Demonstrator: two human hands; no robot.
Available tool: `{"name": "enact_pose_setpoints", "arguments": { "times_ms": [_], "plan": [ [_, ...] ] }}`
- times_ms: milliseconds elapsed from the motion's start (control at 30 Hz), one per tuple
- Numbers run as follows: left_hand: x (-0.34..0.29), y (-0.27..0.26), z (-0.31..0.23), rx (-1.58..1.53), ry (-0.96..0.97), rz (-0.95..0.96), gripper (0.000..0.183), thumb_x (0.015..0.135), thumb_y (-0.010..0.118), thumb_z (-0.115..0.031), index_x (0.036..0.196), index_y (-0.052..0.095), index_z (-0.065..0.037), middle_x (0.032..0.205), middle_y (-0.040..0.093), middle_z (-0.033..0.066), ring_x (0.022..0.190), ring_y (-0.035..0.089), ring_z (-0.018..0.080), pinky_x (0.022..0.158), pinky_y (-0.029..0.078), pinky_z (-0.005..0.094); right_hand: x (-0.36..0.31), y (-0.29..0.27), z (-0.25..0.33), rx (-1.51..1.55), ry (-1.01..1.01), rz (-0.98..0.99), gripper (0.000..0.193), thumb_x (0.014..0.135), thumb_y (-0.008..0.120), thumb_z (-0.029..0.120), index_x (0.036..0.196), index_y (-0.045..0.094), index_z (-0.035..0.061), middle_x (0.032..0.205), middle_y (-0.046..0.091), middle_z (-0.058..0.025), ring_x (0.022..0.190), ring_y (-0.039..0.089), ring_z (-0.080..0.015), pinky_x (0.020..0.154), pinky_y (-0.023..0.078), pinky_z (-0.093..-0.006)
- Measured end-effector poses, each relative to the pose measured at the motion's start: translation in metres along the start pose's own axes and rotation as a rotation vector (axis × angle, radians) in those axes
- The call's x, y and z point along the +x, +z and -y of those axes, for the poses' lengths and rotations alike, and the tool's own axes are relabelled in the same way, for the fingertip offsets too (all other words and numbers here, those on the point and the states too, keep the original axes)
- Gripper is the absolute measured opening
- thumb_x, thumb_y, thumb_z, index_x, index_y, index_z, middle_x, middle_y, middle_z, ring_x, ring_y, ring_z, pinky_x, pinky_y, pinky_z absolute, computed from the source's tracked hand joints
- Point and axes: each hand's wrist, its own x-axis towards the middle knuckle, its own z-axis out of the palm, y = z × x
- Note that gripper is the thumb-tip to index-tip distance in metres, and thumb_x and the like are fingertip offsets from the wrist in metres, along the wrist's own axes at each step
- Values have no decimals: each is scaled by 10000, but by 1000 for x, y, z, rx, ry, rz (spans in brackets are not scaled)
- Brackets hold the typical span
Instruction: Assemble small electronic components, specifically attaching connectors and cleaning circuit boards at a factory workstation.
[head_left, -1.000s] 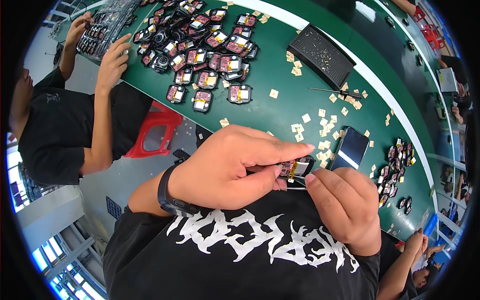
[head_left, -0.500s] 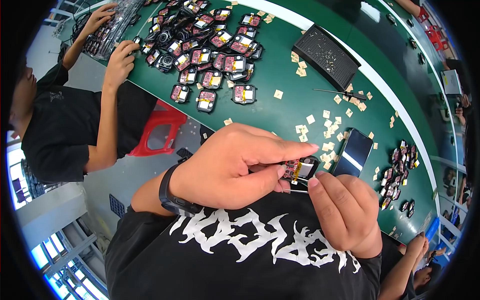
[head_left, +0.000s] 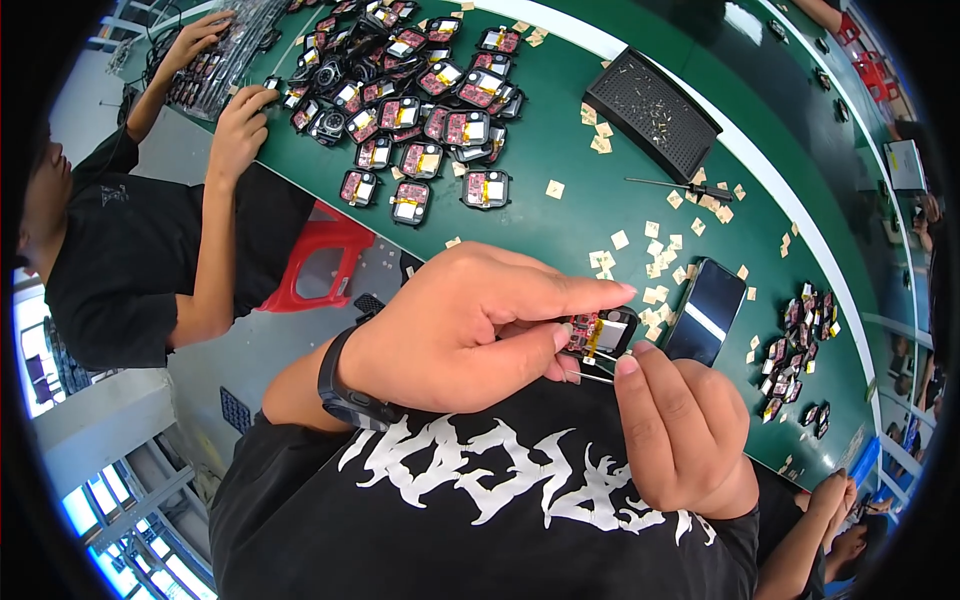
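Between the thumb and fingers of my left hand (head_left: 480,335) is an open smartwatch case (head_left: 613,332), with a red circuit board, a silver-white battery and yellow tape showing. My left fingers cover its left side. Pinched in my right hand (head_left: 685,425) are thin metal tweezers (head_left: 594,376). One prong reaches the lower edge of the case, near the end of the yellow tape; the other lies just below. Whether the tips grip anything is too small to tell.
Many open watch cases (head_left: 400,112) are heaped at the far left, with a smaller group (head_left: 798,340) at right. A phone (head_left: 707,310), small paper squares (head_left: 655,268), a screwdriver (head_left: 705,190) and a black tray of screws (head_left: 655,110) lie ahead. A co-worker (head_left: 130,250) sits left.
My right hand and the tweezers have shifted slightly down and left, and the prongs' angle at the case has changed a little. My left hand still holds the watch case in nearly the same place.
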Motion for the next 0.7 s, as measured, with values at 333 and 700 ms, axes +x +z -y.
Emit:
{"name": "enact_pose_setpoints", "arguments": {
  "times_ms": [333, 700],
  "plan": [
    [0, -3, 5, -5, -43, 43, 458, 893, 489, 140, 1318, 640, 58, 929, 713, 157, 767, 724, 165, 713, 593, 264, -4, 3, -7, 118, -24, -2, 251, 778, 679, 4, 1006, 680, -102, 882, 687, -174, 650, 593, -188, 494, 427, -253],
    [3, -3, 7, -7, -42, 40, 458, 875, 531, 141, 1305, 657, 42, 893, 710, 148, 752, 712, 152, 696, 598, 269, -3, 0, -4, 45, -41, 43, 233, 782, 679, 16, 987, 685, -93, 885, 692, -170, 678, 604, -197, 521, 436, -256]
  ]
}}
